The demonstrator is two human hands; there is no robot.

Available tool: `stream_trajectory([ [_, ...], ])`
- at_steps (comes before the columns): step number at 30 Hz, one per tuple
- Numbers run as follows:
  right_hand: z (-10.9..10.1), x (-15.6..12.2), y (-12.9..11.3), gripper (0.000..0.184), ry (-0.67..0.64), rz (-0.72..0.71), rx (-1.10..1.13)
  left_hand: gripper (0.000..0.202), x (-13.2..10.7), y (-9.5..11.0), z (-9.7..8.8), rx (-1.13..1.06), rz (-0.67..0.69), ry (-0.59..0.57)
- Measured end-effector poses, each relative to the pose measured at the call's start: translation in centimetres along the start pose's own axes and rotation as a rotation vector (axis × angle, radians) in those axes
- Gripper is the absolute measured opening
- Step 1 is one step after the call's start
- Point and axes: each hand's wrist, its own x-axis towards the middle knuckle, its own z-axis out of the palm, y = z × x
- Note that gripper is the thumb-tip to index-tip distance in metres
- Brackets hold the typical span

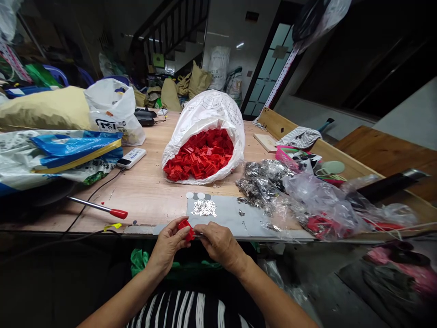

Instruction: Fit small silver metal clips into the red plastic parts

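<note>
Red plastic piece (pixel 186 230) is right there in your left hand (pixel 168 243), pinched between thumb and fingers, just in front of the table edge. Your right hand (pixel 220 243) has its fingers curled in close together at the piece's right side; whether they're gripping something tiny, I honestly can't tell, too small to make out. Just beyond your fingertips you've got a little heap of shiny metal bits (pixel 205 207) sitting on a grey sheet (pixel 230 214). Further out past that, a white sack (pixel 213 107) lies on its side, mouth facing you, loaded with more red pieces (pixel 203 157). Off to the right of your fingers there's a jumble of clear bags (pixel 261 175), some with dark metal parts. Well to the left of them, a metal rod with a red grip (pixel 118 213) sticks out over the wooden tabletop (pixel 150 196).
</note>
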Motion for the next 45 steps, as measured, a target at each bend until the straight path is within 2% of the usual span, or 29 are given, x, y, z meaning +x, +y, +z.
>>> stream_trajectory([
  [4, -0.4, -0.1, -0.2, 0.030, -0.080, -0.058, -0.104, 0.049, 0.1, 0.2, 0.1, 0.052, -0.011, 0.005],
  [8, -0.6, -0.2, 0.0, 0.033, -0.121, -0.053, -0.104, 0.048, 0.0, 0.4, 0.2, 0.093, -0.013, 0.000],
  [14, -0.9, -0.2, 0.0, 0.031, -0.112, -0.048, 0.034, 0.044, -0.1, 0.2, -0.1, 0.025, -0.048, -0.115],
  [18, -0.8, -0.1, -0.1, 0.027, -0.032, -0.028, 0.217, 0.041, 0.0, 0.1, -0.2, -0.025, -0.042, -0.166],
  [22, -0.5, -0.2, 0.3, 0.026, 0.066, 0.121, 0.412, 0.040, 0.0, 0.2, -0.2, -0.047, -0.027, -0.188],
  [25, -0.4, -0.7, 0.7, 0.028, 0.100, 0.267, 0.476, 0.038, 0.0, 0.3, -0.2, -0.045, -0.015, -0.190],
  [27, -0.6, -1.0, 0.8, 0.028, 0.102, 0.317, 0.479, 0.039, 0.2, 0.2, -0.2, -0.026, 0.005, -0.182],
  [33, -0.9, -1.5, 1.0, 0.032, 0.049, 0.312, 0.317, 0.042, 1.3, 0.2, -0.4, 0.159, 0.143, -0.209],
  [39, 0.5, -1.3, 2.2, 0.028, 0.069, 0.378, 0.208, 0.029, 3.2, 0.6, -1.0, 0.614, 0.411, -0.178],
  [45, 0.9, -0.6, 2.4, 0.014, 0.039, 0.353, 0.125, 0.037, 4.4, 0.9, -1.3, 0.806, 0.419, -0.214],
])
